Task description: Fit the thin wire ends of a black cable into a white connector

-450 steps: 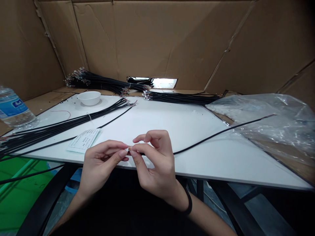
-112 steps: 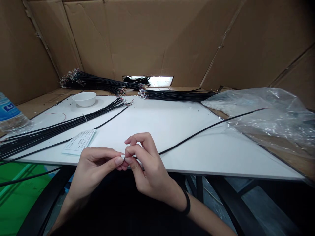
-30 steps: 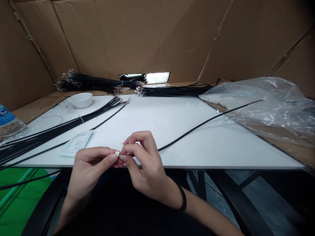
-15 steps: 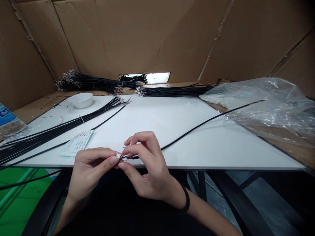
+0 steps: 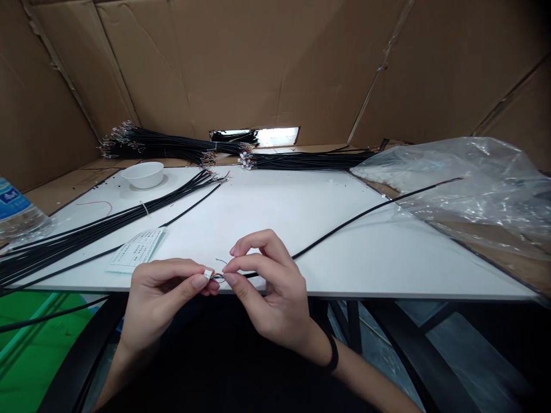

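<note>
Between the thumb and forefinger of my left hand is a small white connector. Thin coloured wires run from it toward the end of a black cable. My right hand pinches at these wires with thumb and forefinger, its other fingers curled above. One thin loose wire sticks up past the right fingertips. Beyond the right hand the cable stretches over the white table, its far stripped end over a clear plastic bag.
Bundled black cables lie at left, beside a printed paper slip. A white bowl and a water bottle stand there too. More cable bundles line the back, before a cardboard wall with a slot.
My right hand has slid a little to the right along the wires, away from the connector. The loose wire now shows above its fingertips. My left hand has stayed in place.
</note>
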`<state>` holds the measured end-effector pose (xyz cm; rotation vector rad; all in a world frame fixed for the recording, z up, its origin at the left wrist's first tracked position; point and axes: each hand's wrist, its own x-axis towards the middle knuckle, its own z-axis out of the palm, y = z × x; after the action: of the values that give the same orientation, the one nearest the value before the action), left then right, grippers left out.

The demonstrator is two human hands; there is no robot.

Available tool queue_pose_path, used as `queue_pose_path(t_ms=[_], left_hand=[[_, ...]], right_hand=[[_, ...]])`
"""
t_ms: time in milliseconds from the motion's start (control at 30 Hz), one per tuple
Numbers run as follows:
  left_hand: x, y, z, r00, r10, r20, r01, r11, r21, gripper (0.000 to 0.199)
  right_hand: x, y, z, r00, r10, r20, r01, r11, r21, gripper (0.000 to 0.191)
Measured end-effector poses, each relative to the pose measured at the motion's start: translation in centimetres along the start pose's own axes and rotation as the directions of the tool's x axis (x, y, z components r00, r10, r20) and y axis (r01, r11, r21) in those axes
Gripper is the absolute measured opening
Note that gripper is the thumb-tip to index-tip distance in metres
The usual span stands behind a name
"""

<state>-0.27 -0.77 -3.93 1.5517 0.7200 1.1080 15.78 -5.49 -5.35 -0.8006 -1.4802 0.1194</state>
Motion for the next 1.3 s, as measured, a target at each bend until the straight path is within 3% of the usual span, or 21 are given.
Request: queue_pose_path(t_ms=[233,400,633,933,1100,1300], left_hand=[[-0.1,0.2,0.2,1.000,0.024,-0.002,-0.024,1.000,-0.008,0.021],[-0.1,0.2,0.2,1.000,0.019,-0.003,-0.019,1.000,0.001,0.022],[0.0,0.1,0.1,1.000,0.016,0.007,-0.016,1.000,0.002,0.020],[0.0,-0.1,-0.1,1.000,0.016,0.026,-0.016,1.000,0.006,0.015],[-0.2,0.3,0.1,0.998,-0.054,0.043,0.057,0.994,-0.088,0.017],[-0.3,0.5,0.2,0.991,-0.103,0.091,0.115,0.984,-0.140,0.016]], right_hand=[[0.2,0.4,-0.5,0.992,0.113,0.062,-0.125,0.957,0.261,0.003],[0.2,0.6,-0.9,0.981,0.152,0.122,-0.188,0.904,0.385,0.013],[0.2,0.6,-0.9,0.982,0.139,0.124,-0.177,0.909,0.377,0.015],[0.3,1.0,-0.9,0.990,0.106,0.091,-0.128,0.949,0.288,0.039],[0.2,1.0,-0.9,0.988,0.097,0.120,-0.123,0.963,0.240,0.039],[0.0,1.1,-0.7,0.982,0.104,0.156,-0.147,0.944,0.297,0.033]])
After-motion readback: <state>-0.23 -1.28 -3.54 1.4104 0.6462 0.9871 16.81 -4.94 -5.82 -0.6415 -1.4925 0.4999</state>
